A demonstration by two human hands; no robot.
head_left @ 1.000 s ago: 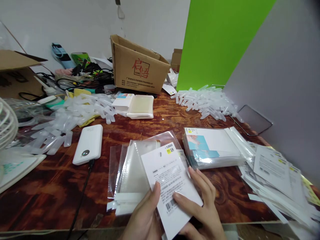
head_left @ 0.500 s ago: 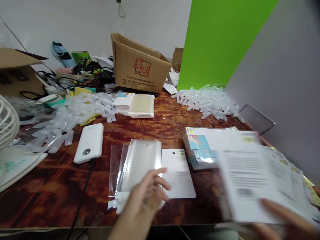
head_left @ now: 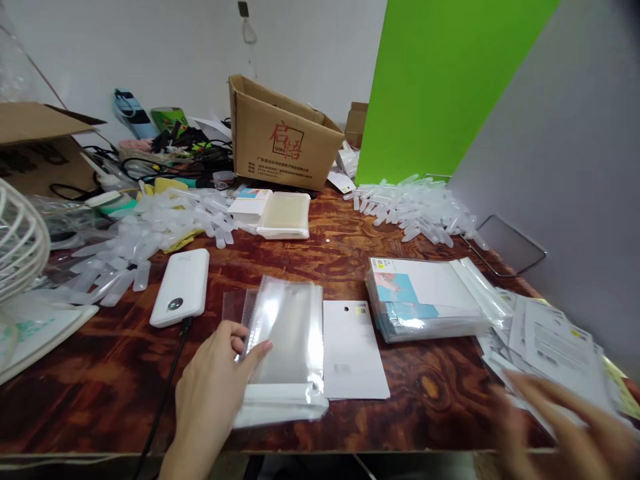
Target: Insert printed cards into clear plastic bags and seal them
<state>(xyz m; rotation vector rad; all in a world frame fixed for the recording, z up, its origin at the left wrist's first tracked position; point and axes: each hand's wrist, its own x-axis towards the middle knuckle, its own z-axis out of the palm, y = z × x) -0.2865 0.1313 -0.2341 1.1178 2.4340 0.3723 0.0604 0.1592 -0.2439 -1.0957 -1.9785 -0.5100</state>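
My left hand (head_left: 216,377) is at the left side of a stack of clear plastic bags (head_left: 287,333). Its thumb lies on the top bag and its curled fingers are at the left edge, so the bags are pinched there. Just right of the bags lies a white card (head_left: 353,350) with a punched hole. My right hand (head_left: 563,423), blurred by motion, is over the near edge of a loose pile of printed cards (head_left: 555,347). Its fingers look apart, with nothing visible in them. A stack of bagged cards (head_left: 425,300) lies between the white card and the pile.
A white power bank (head_left: 180,288) with a cable lies at the left, near a white fan (head_left: 20,243). Translucent plastic pieces (head_left: 415,207) are heaped at the back right, with another heap (head_left: 165,227) at the left. A cardboard box (head_left: 285,137) stands behind.
My left hand has moved left from above the white card onto the bags' left edge. The printed card by my right hand has left it and the hand is now lower.
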